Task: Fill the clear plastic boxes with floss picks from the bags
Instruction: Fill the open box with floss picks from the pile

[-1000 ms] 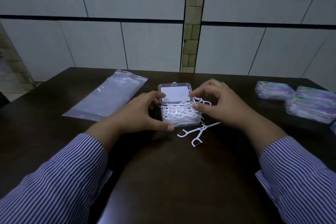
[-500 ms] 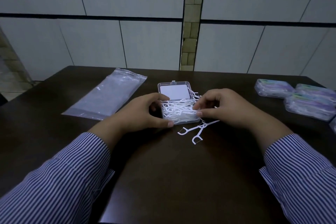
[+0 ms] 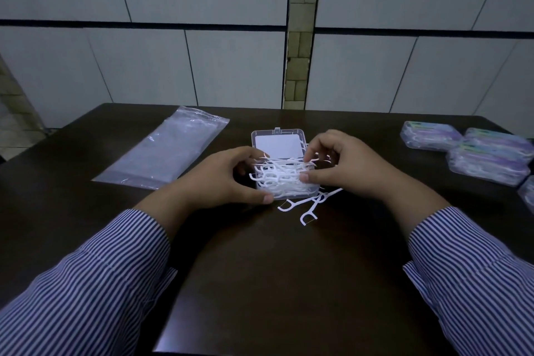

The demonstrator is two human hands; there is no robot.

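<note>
I see the clear plastic box sitting near the middle of the desk, its long axis running left to right across my view. Its hinged lid stands open toward the far edge, clasp tab at the top and a white panel facing me. A tangled heap of white floss picks rises above the rim, handles pointing every way, so I can't give one heading for them.

My left hand cups the box's left end: the thumb lies along its near wall and the fingers curl round the far side, gripping it. My right hand comes in from the right, fingers bent down over the heap. Its thumb and fingertips seem to pinch some of the picks, though the exact contact is hard to make out in the dim light.

Several loose picks lie on the desk just in front of the box's right corner, handles slanting up to the right and partly hidden beneath my right hand.

A flat clear bag lies toward the far left corner, its long axis slanting away. Filled closed boxes are stacked at the right edge, one cut off by the frame.
</note>
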